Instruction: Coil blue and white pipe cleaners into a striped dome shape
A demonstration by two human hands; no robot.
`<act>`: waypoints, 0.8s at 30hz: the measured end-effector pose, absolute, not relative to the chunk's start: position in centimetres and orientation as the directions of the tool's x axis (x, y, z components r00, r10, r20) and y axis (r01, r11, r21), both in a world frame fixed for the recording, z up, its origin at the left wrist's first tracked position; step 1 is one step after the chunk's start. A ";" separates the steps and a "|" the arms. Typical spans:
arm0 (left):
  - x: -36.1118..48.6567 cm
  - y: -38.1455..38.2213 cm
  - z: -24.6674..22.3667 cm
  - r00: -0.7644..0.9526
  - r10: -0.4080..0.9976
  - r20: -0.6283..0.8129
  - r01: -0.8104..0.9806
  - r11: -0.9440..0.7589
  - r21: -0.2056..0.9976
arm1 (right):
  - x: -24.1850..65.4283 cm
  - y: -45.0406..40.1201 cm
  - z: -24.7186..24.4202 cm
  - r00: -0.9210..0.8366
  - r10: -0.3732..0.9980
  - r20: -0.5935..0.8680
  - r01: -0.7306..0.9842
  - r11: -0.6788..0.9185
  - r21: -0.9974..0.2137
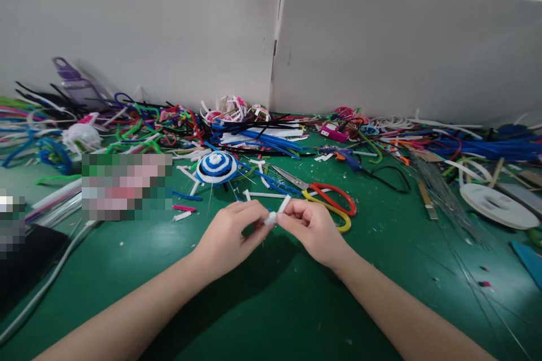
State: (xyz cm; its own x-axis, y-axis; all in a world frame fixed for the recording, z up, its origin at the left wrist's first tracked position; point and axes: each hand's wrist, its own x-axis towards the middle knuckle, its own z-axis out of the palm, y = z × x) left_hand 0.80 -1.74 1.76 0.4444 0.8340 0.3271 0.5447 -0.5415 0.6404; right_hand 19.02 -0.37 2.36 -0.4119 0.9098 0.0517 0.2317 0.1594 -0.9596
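Note:
My left hand (237,231) and my right hand (311,228) meet above the green table (254,304), fingertips nearly touching. Between them is a small white fuzzy piece (271,218), pinched by my left thumb and fingers. A short white strip (284,203) sticks up from the pinch of my right hand. Just beyond my left hand sits a blue and white spiral dome (217,167) with thin wires poking out around it. Scissors (334,197) with red and yellow handles lie open behind my right hand.
Coloured pipe cleaners (262,138) are heaped along the grey partition (169,28). A glue gun (347,158) with a black cord lies behind the scissors. At the right are a white spool (497,206) and thin wires; a purple bottle (80,87) leans at the back left.

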 end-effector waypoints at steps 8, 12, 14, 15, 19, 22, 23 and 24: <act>1.1 -1.4 2.5 0.480 0.877 0.025 0.331 -0.207 0.921 | 19.1 -0.9 2.1 -0.421 0.895 0.149 0.266 0.279 -0.922; 0.9 -1.4 2.1 0.481 0.874 0.070 0.425 -0.302 0.853 | 19.1 -1.0 2.1 -0.452 0.873 0.183 0.272 0.331 -0.904; 0.8 -1.4 1.8 0.504 0.846 0.173 0.464 -0.434 0.772 | 19.1 -0.8 2.1 -0.472 0.875 0.106 0.287 0.266 -0.920; 0.8 -1.4 1.6 0.517 0.824 0.230 0.478 -0.501 0.721 | 19.1 -0.7 2.1 -0.482 0.874 0.057 0.298 0.225 -0.928; 0.9 -1.4 1.5 0.445 0.853 0.271 0.514 -0.491 0.703 | 19.1 -0.5 2.1 -0.465 0.882 0.076 0.292 0.233 -0.928; 1.1 -1.2 1.8 0.343 0.931 0.122 0.414 -0.266 0.871 | 19.0 -0.7 1.9 -0.330 0.909 0.255 0.318 0.362 -0.876; 1.2 -1.1 1.9 0.329 0.941 0.083 0.358 -0.205 0.911 | 19.0 -0.8 1.8 -0.296 0.902 0.314 0.341 0.407 -0.847; 1.3 -1.1 1.9 0.316 0.947 0.056 0.305 -0.157 0.939 | 19.0 -0.9 1.7 -0.279 0.885 0.373 0.365 0.457 -0.811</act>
